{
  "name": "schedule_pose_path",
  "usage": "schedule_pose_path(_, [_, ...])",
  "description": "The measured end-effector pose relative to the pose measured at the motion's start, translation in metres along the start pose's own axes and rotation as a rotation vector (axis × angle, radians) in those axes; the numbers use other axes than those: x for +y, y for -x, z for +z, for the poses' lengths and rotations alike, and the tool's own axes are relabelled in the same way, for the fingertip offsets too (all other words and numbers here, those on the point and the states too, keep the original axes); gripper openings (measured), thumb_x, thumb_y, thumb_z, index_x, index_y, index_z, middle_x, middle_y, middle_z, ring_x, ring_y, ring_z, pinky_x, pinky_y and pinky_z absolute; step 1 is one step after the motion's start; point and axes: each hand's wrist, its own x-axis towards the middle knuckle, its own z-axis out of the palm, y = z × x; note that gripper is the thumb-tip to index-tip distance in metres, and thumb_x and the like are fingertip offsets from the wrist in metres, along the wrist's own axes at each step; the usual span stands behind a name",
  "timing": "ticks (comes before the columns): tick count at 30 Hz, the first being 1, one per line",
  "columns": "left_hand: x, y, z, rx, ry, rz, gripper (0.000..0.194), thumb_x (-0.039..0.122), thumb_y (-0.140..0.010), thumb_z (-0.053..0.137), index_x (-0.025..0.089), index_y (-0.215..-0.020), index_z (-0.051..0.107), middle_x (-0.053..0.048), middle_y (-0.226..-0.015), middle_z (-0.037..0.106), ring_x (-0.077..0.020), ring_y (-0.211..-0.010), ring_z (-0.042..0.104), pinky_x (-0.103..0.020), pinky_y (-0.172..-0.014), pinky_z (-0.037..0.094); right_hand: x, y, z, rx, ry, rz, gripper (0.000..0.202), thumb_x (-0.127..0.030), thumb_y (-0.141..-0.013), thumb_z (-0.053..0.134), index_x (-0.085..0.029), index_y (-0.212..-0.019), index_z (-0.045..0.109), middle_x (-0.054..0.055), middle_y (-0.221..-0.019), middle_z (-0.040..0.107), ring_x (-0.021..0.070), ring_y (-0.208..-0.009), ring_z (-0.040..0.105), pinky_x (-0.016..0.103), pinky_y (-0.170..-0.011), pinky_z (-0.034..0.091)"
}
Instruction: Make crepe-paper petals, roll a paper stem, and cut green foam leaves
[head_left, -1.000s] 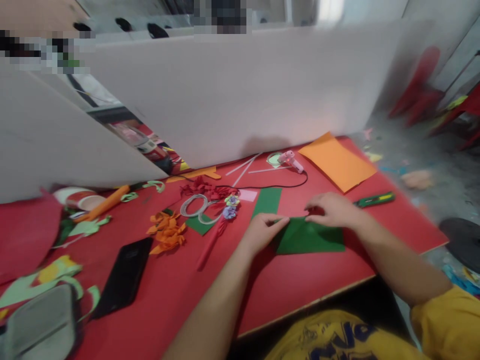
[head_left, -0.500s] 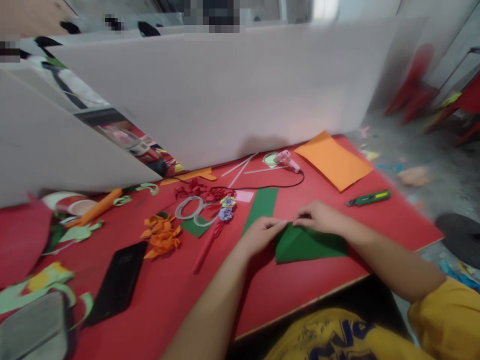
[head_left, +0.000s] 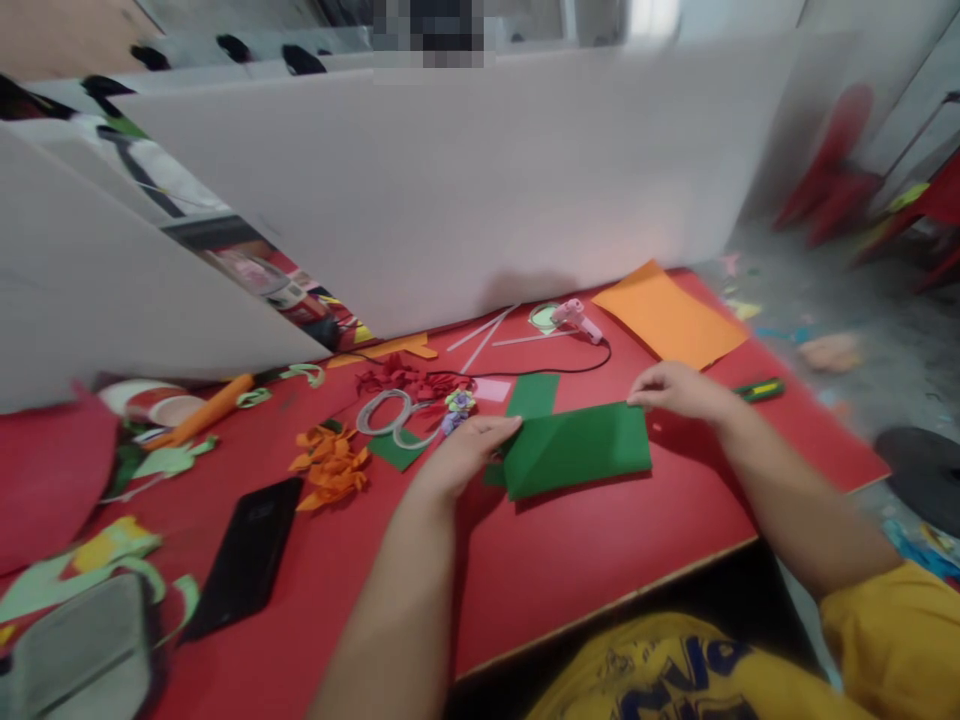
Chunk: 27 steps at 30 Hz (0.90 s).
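A folded sheet of green paper [head_left: 577, 452] is stretched between my two hands, just over the red table [head_left: 592, 560]. My left hand [head_left: 476, 450] pinches its upper left corner, and my right hand [head_left: 675, 390] pinches the upper right corner. Behind it lies a green paper strip [head_left: 536, 393], partly covered by the sheet. Left of that are small paper flowers [head_left: 459, 405], rings of pale wire [head_left: 384, 412] and a pile of orange paper petals [head_left: 330, 465]. A green utility knife [head_left: 761, 390] shows partly behind my right wrist.
A pink glue gun [head_left: 577, 318] with a black cord rests near the white board [head_left: 465, 190] at the back. Orange paper [head_left: 671, 315] lies at the back right. A black phone [head_left: 247, 555] and a grey case [head_left: 86, 650] are on the left.
My hands have moved apart, from close together at the paper's top edge to its two upper corners. The green paper now appears as a flat rectangle, shifted a little left and up.
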Motion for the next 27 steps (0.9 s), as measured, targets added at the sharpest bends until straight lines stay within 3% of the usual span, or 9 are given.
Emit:
schedule_pose_path(5, [-0.007, -0.007, -0.002, 0.015, 0.015, -0.007, 0.058, 0.072, -0.070, 0.083, 0.015, -0.080, 0.078, -0.005, -0.072, 0.071, -0.0171, -0.061, 0.057, -0.028, -0.060, 0.039, -0.003, 0.002, -0.003, -0.002, -0.033, 0.015, 0.032, -0.050, -0.090, 0.072, -0.019, -0.087, 0.077, 0.005, -0.085, 0.077, 0.0208, -0.081, 0.068, 0.032, -0.075, 0.050])
schedule_pose_path(10, [-0.006, -0.007, -0.006, 0.091, -0.151, 0.131, 0.044, 0.062, -0.078, 0.080, 0.018, -0.075, 0.078, -0.004, -0.071, 0.070, -0.0184, -0.066, 0.057, -0.028, -0.062, 0.041, -0.003, 0.003, 0.002, -0.022, -0.133, -0.019, 0.029, -0.048, -0.094, 0.066, -0.020, -0.089, 0.068, 0.002, -0.085, 0.071, 0.0192, -0.080, 0.066, 0.032, -0.077, 0.051])
schedule_pose_path(12, [-0.001, -0.003, -0.003, 0.043, -0.256, 0.214, 0.036, 0.055, -0.078, 0.081, 0.019, -0.076, 0.080, -0.005, -0.077, 0.074, -0.0213, -0.073, 0.062, -0.028, -0.066, 0.044, -0.002, 0.001, 0.011, 0.024, -0.206, -0.028, 0.024, -0.044, -0.096, 0.063, -0.021, -0.090, 0.064, 0.000, -0.083, 0.068, 0.0183, -0.076, 0.064, 0.032, -0.074, 0.051])
schedule_pose_path(16, [0.008, 0.008, 0.017, -0.176, -0.420, 0.302, 0.028, 0.047, -0.081, 0.079, 0.022, -0.091, 0.086, -0.007, -0.092, 0.081, -0.0255, -0.083, 0.068, -0.030, -0.073, 0.049, -0.003, -0.002, 0.036, 0.077, -0.213, -0.111, 0.013, -0.035, -0.095, 0.059, -0.022, -0.095, 0.061, 0.000, -0.086, 0.066, 0.0175, -0.076, 0.063, 0.031, -0.073, 0.050])
schedule_pose_path(18, [0.009, 0.011, 0.030, -0.146, -0.440, 0.337, 0.028, 0.048, -0.083, 0.077, 0.023, -0.090, 0.086, -0.005, -0.088, 0.080, -0.0238, -0.080, 0.066, -0.028, -0.069, 0.047, -0.006, -0.003, 0.045, 0.071, -0.148, -0.174, 0.013, -0.033, -0.095, 0.060, -0.021, -0.097, 0.064, 0.002, -0.088, 0.068, 0.0185, -0.080, 0.063, 0.032, -0.076, 0.050])
schedule_pose_path(22, [0.002, 0.005, 0.046, -0.101, -0.362, 0.273, 0.043, 0.058, -0.087, 0.072, 0.020, -0.067, 0.075, -0.002, -0.065, 0.066, -0.0189, -0.065, 0.056, -0.026, -0.058, 0.039, -0.011, -0.004, 0.048, 0.141, -0.203, -0.225, 0.018, -0.037, -0.095, 0.062, -0.021, -0.104, 0.066, 0.004, -0.097, 0.071, 0.0201, -0.088, 0.065, 0.034, -0.083, 0.051])
schedule_pose_path(27, [-0.012, -0.010, 0.049, 0.040, -0.034, 0.156, 0.054, 0.071, -0.080, 0.076, 0.017, -0.076, 0.074, -0.004, -0.073, 0.070, -0.0192, -0.067, 0.060, -0.027, -0.060, 0.044, -0.008, -0.008, 0.040, 0.226, -0.502, -0.043, 0.037, -0.047, -0.091, 0.071, -0.026, -0.120, 0.065, 0.002, -0.091, 0.070, 0.0195, -0.081, 0.066, 0.031, -0.070, 0.052])
